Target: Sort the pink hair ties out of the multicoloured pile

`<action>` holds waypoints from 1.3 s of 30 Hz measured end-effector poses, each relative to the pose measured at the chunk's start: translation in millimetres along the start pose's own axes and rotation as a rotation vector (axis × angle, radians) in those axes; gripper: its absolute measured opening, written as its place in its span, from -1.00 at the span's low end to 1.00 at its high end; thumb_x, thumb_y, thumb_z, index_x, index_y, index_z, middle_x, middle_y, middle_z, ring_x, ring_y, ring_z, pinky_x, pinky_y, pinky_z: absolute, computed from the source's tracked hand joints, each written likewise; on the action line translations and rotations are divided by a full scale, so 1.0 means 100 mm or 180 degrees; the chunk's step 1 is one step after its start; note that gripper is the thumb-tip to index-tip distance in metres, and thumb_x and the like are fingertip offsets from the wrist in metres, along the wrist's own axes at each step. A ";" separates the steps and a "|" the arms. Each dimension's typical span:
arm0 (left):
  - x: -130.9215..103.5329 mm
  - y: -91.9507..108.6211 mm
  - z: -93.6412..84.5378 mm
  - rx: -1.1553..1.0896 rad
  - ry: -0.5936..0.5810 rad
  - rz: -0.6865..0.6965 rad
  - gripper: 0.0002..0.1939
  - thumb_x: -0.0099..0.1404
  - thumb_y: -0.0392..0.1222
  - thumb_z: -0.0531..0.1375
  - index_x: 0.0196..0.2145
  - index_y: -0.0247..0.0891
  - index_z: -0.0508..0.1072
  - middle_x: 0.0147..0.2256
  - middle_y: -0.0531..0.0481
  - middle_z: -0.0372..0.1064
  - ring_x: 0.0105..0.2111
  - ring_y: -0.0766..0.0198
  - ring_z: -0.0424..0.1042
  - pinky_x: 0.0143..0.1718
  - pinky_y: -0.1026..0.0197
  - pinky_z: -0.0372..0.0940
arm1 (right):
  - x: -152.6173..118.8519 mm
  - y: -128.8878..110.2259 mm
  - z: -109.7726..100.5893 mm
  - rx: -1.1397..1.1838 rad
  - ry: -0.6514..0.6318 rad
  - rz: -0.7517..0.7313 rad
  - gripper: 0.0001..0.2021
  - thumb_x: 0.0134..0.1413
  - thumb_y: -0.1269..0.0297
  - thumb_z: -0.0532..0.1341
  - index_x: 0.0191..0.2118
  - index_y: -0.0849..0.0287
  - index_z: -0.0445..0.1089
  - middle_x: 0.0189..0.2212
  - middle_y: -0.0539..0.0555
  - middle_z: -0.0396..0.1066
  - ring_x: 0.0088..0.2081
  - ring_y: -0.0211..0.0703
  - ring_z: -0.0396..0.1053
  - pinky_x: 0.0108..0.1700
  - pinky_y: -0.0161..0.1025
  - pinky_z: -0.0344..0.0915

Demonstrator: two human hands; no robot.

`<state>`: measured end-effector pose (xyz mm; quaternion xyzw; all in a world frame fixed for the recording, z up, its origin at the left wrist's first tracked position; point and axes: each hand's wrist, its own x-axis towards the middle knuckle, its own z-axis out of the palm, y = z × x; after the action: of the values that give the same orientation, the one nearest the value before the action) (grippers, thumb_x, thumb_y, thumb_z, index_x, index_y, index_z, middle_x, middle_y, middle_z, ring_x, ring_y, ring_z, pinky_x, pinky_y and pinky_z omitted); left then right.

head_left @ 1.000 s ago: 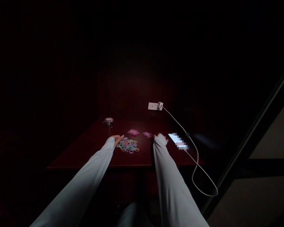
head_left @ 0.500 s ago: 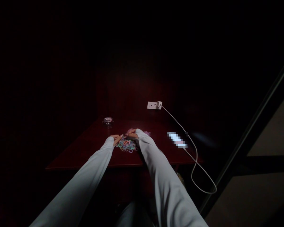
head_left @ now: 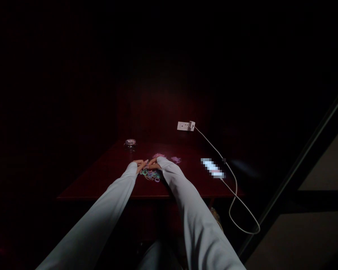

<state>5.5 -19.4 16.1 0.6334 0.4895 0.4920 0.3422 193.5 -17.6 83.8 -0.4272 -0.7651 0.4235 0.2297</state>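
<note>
Both hands meet fingertip to fingertip over a loose heap of small multicoloured ring-shaped bands, seemingly elastic (head_left: 150, 175).
The left hand (head_left: 139, 164) and right hand (head_left: 154, 164) bend inward, fingers narrowed, probably so that both can work at one spot; whether they pinch a band I cannot tell. The heap lies right beneath and nearer the wearer, within easy reach. Just beyond the right fingers sits a small pink pile of thin strands or bands (head_left: 159, 155); a smaller purple pile (head_left: 176, 160) lies to their right, kept apart perhaps by colour. A round, clear-looking lidded jar (head_left: 130, 144) stands beyond the left fingers; a lit flat phone (head_left: 213, 168) rests well right, seemingly there because its white cable (head_left: 235, 183) reaches it.
</note>
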 end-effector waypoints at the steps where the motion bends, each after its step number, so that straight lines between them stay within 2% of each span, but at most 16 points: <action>1: 0.02 -0.01 0.00 0.0020 -0.0031 -0.0072 -0.23 0.03 0.64 0.24 -0.70 -0.15 0.23 -0.74 0.14 0.11 -0.67 0.37 0.09 -0.56 0.28 0.01 | 0.00 0.00 0.00 0.0017 0.0014 -0.0006 -0.76 0.00 0.12 0.57 -0.23 0.10 0.70 -0.55 -0.07 0.48 -0.42 -0.23 0.41 -0.27 -0.32 0.33; 4: 0.06 -0.05 0.01 0.0048 -0.0044 -0.0169 -0.25 0.01 0.64 0.24 -0.70 -0.14 0.25 -0.76 0.13 0.11 -0.69 0.36 0.11 -0.58 0.27 0.03 | 0.03 0.04 -0.01 0.0060 0.0116 -0.0001 -0.74 -0.01 0.07 0.57 -0.28 0.11 0.70 -0.53 -0.05 0.51 -0.41 -0.21 0.44 -0.27 -0.31 0.36; 7: 0.02 -0.05 0.01 -0.0025 0.0040 -0.0040 -0.26 0.05 0.64 0.23 -0.66 -0.14 0.28 -0.75 0.13 0.14 -0.69 0.35 0.14 -0.57 0.27 0.07 | 0.06 0.11 -0.05 0.0135 0.0339 0.0025 -0.78 -0.02 0.12 0.56 -0.35 0.15 0.67 -0.53 -0.03 0.52 -0.42 -0.22 0.43 -0.28 -0.31 0.35; 10: -0.03 -0.03 0.01 -0.0069 0.0087 0.0031 -0.27 0.06 0.63 0.24 -0.65 -0.14 0.29 -0.75 0.15 0.13 -0.68 0.36 0.12 -0.55 0.27 0.10 | 0.05 0.20 -0.17 0.0154 0.0842 -0.0013 -0.82 0.03 0.17 0.52 -0.35 0.18 0.66 -0.53 -0.03 0.50 -0.44 -0.25 0.38 -0.32 -0.33 0.31; 13: -0.06 -0.01 0.01 -0.0078 0.0132 0.0047 -0.28 0.09 0.60 0.24 -0.65 -0.14 0.28 -0.74 0.14 0.14 -0.67 0.35 0.13 -0.53 0.26 0.13 | -0.02 0.30 -0.38 -0.0129 0.1571 0.0045 -0.80 0.07 0.15 0.47 -0.35 0.20 0.66 -0.55 -0.02 0.48 -0.44 -0.24 0.38 -0.34 -0.34 0.28; 17: -0.06 0.00 -0.01 -0.0023 0.0094 0.0030 -0.28 0.06 0.61 0.23 -0.65 -0.13 0.27 -0.74 0.14 0.12 -0.67 0.34 0.14 -0.54 0.25 0.13 | -0.20 0.49 -0.66 -0.0791 0.2341 0.0628 -0.80 0.26 0.20 0.32 -0.24 0.17 0.68 -0.42 0.04 0.59 -0.30 -0.19 0.52 -0.28 -0.37 0.33; 20: -0.06 -0.01 -0.01 0.0005 0.0107 0.0054 -0.29 0.09 0.60 0.22 -0.65 -0.13 0.28 -0.74 0.14 0.13 -0.66 0.33 0.15 -0.53 0.25 0.12 | -0.38 0.62 -0.78 -0.1275 0.2626 0.1150 -0.79 0.32 0.21 0.29 -0.14 0.12 0.70 -0.23 0.12 0.67 -0.15 -0.13 0.59 -0.16 -0.35 0.40; 24: -0.05 -0.04 -0.02 0.0060 0.0111 0.0080 -0.29 0.10 0.60 0.22 -0.65 -0.13 0.27 -0.74 0.13 0.13 -0.66 0.32 0.14 -0.52 0.24 0.10 | -0.59 0.71 -0.81 -0.1540 0.2633 0.1637 -0.75 0.35 0.17 0.28 -0.06 0.12 0.70 -0.17 0.17 0.67 -0.09 -0.08 0.62 -0.07 -0.29 0.46; 27: -0.05 -0.06 -0.01 0.0016 0.0111 0.0117 -0.32 0.15 0.55 0.22 -0.65 -0.13 0.29 -0.73 0.13 0.14 -0.66 0.32 0.15 -0.51 0.24 0.11 | -0.67 0.70 -0.80 -0.1583 0.2510 0.1774 -0.73 0.39 0.14 0.27 -0.05 0.11 0.70 -0.06 0.20 0.67 0.02 -0.03 0.62 0.02 -0.25 0.46; 30: -0.04 -0.08 -0.01 0.0016 0.0098 0.0120 -0.32 0.13 0.55 0.22 -0.66 -0.13 0.29 -0.73 0.13 0.14 -0.66 0.32 0.15 -0.52 0.24 0.12 | -0.67 0.64 -0.78 -0.1603 0.2405 0.1777 -0.72 0.41 0.16 0.24 -0.02 0.12 0.69 0.00 0.20 0.67 0.09 -0.01 0.60 0.06 -0.25 0.45; 34: -0.03 -0.09 -0.01 0.0000 0.0090 0.0114 -0.33 0.13 0.54 0.23 -0.65 -0.12 0.29 -0.73 0.13 0.13 -0.66 0.32 0.14 -0.52 0.24 0.10 | -0.59 0.58 -0.73 -0.1700 0.2462 0.1759 -0.70 0.43 0.22 0.21 0.04 0.12 0.68 0.01 0.20 0.66 0.08 -0.03 0.61 0.06 -0.26 0.45; 39: -0.04 -0.05 -0.01 0.0052 0.0043 0.0073 -0.33 0.11 0.55 0.22 -0.66 -0.12 0.27 -0.74 0.13 0.13 -0.66 0.33 0.14 -0.53 0.25 0.09 | -0.55 0.55 -0.64 -0.1750 0.2351 0.1578 -0.60 0.52 0.14 0.11 0.19 0.12 0.63 0.15 0.24 0.62 0.20 0.00 0.55 0.17 -0.22 0.42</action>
<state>3.2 -21.5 10.3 0.6384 0.4885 0.4961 0.3281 293.8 -20.0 72.0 -0.7608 -0.5920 0.0698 0.2565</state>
